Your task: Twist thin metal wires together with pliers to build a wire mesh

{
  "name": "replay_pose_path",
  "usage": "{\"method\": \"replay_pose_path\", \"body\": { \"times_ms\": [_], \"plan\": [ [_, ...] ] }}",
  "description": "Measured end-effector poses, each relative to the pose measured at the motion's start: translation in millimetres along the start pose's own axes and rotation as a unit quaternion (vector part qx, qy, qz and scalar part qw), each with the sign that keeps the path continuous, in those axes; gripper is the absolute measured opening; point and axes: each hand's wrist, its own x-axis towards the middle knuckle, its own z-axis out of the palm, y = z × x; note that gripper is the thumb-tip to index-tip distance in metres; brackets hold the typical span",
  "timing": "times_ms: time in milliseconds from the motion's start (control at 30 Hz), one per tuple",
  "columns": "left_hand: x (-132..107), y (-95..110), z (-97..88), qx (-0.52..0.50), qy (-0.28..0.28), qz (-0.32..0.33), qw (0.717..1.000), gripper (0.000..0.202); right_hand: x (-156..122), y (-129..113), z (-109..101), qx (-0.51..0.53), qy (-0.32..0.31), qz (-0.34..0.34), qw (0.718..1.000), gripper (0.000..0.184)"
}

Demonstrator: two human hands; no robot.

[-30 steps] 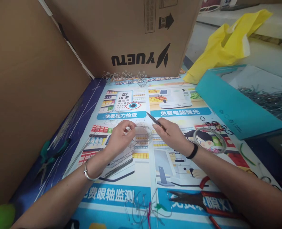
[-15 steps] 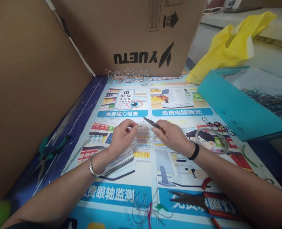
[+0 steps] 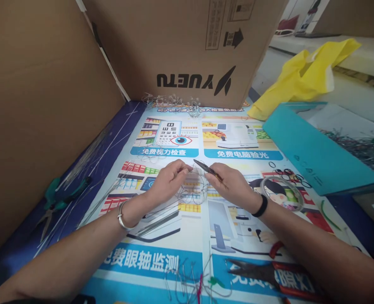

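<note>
My left hand (image 3: 171,180) is closed in a pinch on a thin wire, its fingertips close by the tip of the needle-nose pliers (image 3: 202,166). Those pliers have dark jaws and are gripped in my right hand (image 3: 229,181), pointing up and to the left. Whether the jaws touch the wire is too fine to tell. Under and between the hands, a tangle of thin wire loops (image 3: 191,195) lies on the printed sheet (image 3: 193,236). Straight wires (image 3: 158,221) rest beneath my left wrist.
Cardboard panels (image 3: 187,46) stand left and behind. Teal-handled pliers (image 3: 58,202) lie left, red-handled pliers (image 3: 253,270) and bent wire pieces (image 3: 187,280) in front. At right are black rings (image 3: 288,174), a clear round dish (image 3: 297,204), a turquoise box (image 3: 304,154) of wire pieces and a yellow bag (image 3: 304,76).
The view has shifted slightly, so most things sit a little lower or further right. My left fingertips have come closer to the pliers' tip. Both hands keep their hold.
</note>
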Motion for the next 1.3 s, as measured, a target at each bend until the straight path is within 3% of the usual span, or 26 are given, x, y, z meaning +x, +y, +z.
{"method": "replay_pose_path", "body": {
  "times_ms": [333,700,1067,1300],
  "plan": [
    [-2,-1,0.5,0.073,0.026,0.027,0.997,0.017,1,0,-1,0.021,0.014,-0.005,1.000,0.029],
    [-7,5,6.1,0.080,0.103,0.021,0.991,0.013,-4,-21,-3,0.154,0.012,0.059,0.986,0.034],
    [-17,9,14.3,-0.008,0.045,-0.001,0.999,0.012,-4,-26,-3,0.147,0.020,0.052,0.988,0.034],
    [-17,12,13.2,-0.022,0.091,-0.006,0.996,0.013,-5,-26,-2,0.136,0.019,0.048,0.989,0.034]
  ]
}}
